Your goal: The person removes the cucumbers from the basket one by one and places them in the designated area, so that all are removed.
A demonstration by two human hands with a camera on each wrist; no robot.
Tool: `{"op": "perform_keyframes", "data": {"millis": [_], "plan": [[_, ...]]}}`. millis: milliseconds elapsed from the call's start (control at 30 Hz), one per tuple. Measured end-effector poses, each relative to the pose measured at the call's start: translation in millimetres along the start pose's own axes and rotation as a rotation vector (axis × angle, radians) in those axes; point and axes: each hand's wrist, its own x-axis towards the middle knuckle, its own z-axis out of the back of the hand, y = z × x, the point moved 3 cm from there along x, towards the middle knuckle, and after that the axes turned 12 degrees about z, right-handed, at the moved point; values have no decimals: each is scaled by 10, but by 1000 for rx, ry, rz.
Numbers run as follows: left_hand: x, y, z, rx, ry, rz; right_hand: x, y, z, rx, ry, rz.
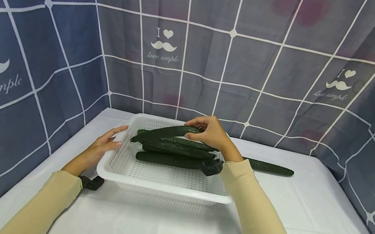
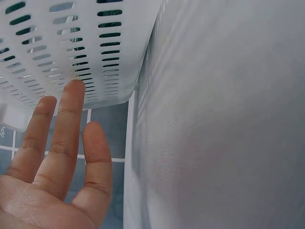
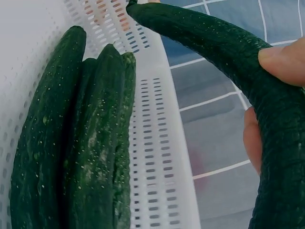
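My right hand (image 1: 211, 133) grips a dark green, curved cucumber (image 1: 166, 132) between thumb and fingers over a white plastic basket (image 1: 161, 188). In the right wrist view the held cucumber (image 3: 224, 45) crosses above the basket's far rim, its narrow stem end pointing away. Several more cucumbers (image 3: 97, 138) lie side by side inside the basket. My left hand (image 1: 99, 148) is at the basket's left side, fingertips right at the rim. Seen from the left wrist, its fingers (image 2: 64, 138) are extended and spread against the perforated wall (image 2: 109, 52).
Another cucumber (image 1: 269, 167) lies on the white tablecloth (image 1: 302, 213) to the right of the basket, partly hidden by my right arm. A grey-blue checked curtain (image 1: 202, 52) hangs behind the table and along both sides.
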Motion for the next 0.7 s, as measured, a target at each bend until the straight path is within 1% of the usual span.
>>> {"op": "perform_keyframes", "data": {"millis": [133,367,500,600,700], "plan": [[14,12,10,0,2,4,-37,78,66,-1,-20,19],[20,35,25,6,2,10,-112,165,170,14,-51,24],[8,21,7,-3,15,-6,-160,176,232,20,-70,40],[-3,9,-3,-10,24,-18,-204,182,289,38,-84,37],[-12,0,-13,-16,21,-25,-254,189,355,31,-98,36]]}}
